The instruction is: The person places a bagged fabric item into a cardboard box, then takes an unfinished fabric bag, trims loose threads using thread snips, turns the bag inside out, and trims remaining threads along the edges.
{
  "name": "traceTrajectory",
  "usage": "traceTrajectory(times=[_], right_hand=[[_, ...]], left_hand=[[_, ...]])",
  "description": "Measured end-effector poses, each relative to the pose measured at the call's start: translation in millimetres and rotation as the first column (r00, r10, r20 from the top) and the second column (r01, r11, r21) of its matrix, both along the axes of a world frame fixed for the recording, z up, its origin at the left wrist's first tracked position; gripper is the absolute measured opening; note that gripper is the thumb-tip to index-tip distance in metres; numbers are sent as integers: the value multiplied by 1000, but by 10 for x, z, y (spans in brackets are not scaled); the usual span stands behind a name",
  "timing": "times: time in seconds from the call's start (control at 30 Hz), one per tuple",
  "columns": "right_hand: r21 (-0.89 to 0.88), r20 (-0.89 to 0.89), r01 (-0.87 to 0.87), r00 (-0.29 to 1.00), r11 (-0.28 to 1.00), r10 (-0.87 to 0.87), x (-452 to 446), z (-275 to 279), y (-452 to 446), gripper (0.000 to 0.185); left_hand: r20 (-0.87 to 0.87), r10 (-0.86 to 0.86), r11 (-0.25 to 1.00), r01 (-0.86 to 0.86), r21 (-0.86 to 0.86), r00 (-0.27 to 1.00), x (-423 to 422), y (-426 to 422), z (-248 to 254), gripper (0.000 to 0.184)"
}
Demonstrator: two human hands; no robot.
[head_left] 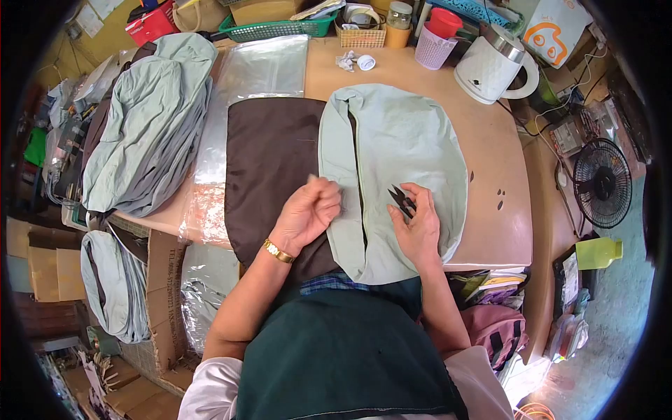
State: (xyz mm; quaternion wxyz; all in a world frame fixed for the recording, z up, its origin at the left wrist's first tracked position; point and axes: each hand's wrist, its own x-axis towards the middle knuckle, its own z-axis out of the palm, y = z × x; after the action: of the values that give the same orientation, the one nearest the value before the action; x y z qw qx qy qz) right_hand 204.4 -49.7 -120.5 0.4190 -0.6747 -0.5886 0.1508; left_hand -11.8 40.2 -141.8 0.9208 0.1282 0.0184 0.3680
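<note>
A pale grey-green fabric bag (413, 133) lies on the table, a long dark-edged slit running down its left part. Over it, my right hand (420, 227) holds small black thread snips (402, 201), the blades pointing up and left. My left hand (308, 212), with a gold bracelet at the wrist, is closed with curled fingers near the bag's left edge. Whatever may be pinched in those fingers is too small or hidden to make out. Dark brown fabric (269, 161) lies flat under and left of the bag.
Stacked grey-green fabric pieces (154, 119) lie at the table's left, beside clear plastic sleeves (266, 66). A white kettle (486, 66), a lilac cup (435, 49) and a green basket (280, 28) stand at the back. A black fan (602, 182) is off to the right.
</note>
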Motion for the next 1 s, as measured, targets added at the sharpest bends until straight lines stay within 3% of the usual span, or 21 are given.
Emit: traceTrajectory(times=[0.03, 0.1, 0.13, 0.17, 0.2, 0.23, 0.27, 0.33, 0.4, 0.43, 0.5, 0.6, 0.63, 0.7, 0.73, 0.77, 0.83, 0.87, 1.0], right_hand=[[0, 0, 1, 1000, 1000, -1, 5, -3, 8, 40], [-20, 10, -25, 1000, 999, 25, 14, -16, 8, 39], [-22, 10, -27, 1000, 999, 27, 8, -19, 12, 39], [-31, 25, -13, 1000, 999, 14, 2, -19, 20, 39], [-41, 42, 0, 999, 999, 2, 0, -20, 20, 39], [-46, 43, -5, 999, 999, 7, 7, -23, 20, 39], [-10, 43, 0, 999, 1000, 0, 19, -29, 17, 38], [22, 41, 5, 999, 1000, -6, 28, -38, 21, 37], [-1, 40, 35, 999, 999, -35, 16, -37, 11, 35], [-4, 41, 39, 998, 999, -39, 2, -58, 10, 35], [55, 27, -7, 1000, 998, 6, -10, -78, 25, 33], [30, 25, 7, 1000, 1000, -8, -26, 9, -11, 25], [29, -4, -29, 1000, 999, 29, -16, 43, -27, 22], [30, -18, -1, 1000, 1000, 2, 72, 197, -125, 18], [81, -4, 86, 996, 993, -86, 204, 225, -204, 22], [134, 5, 169, 985, 977, -171, 362, 252, -282, 25], [-40, -160, 429, 888, 902, -430, 851, 327, -512, 22], [-39, -159, 436, 885, 899, -437, 921, 334, -567, 22], [-122, -23, 285, 957, 951, -290, 941, 162, -766, 22]], left_hand=[[0, -1, 1000, 1, 0, 1000, -8, 12, -15, 30], [181, -92, 979, 56, 196, 979, -38, -13, 90, 40], [-343, 99, 966, -7, 258, 934, 15, -171, 353, 45], [-601, 295, 866, 57, 497, 743, 149, -232, 407, 37], [-504, 670, 499, 173, 849, 545, 219, -289, 446, 32], [-189, 909, 31, 389, 921, 373, 246, -335, 461, 29], [-195, 909, 39, 389, 920, 369, 194, -361, 436, 29], [-296, 930, 77, 672, 736, 217, 25, -378, 426, 24], [-122, 993, 82, 785, 614, -9, -159, -340, 500, 19], [-46, 998, 66, 778, 625, -47, -247, -307, 544, 22], [-126, 986, 165, 752, 638, -109, -327, -265, 551, 27], [-334, 942, 257, 555, 791, 42, -163, -408, 710, 33], [-336, 930, 224, 495, 840, 149, -75, -497, 698, 25], [-229, 918, 2, 574, 819, 323, 84, -622, 721, 46], [-291, 849, -47, 612, 790, 441, 112, -631, 642, 61], [-290, 844, -51, 606, 794, 451, 125, -655, 580, 61], [-314, 857, -178, 806, 564, 409, 153, -705, 486, 60], [-375, 837, -124, 804, 581, 400, 154, -715, 466, 59], [-373, 840, -123, 809, 576, 393, 148, -684, 442, 60]])
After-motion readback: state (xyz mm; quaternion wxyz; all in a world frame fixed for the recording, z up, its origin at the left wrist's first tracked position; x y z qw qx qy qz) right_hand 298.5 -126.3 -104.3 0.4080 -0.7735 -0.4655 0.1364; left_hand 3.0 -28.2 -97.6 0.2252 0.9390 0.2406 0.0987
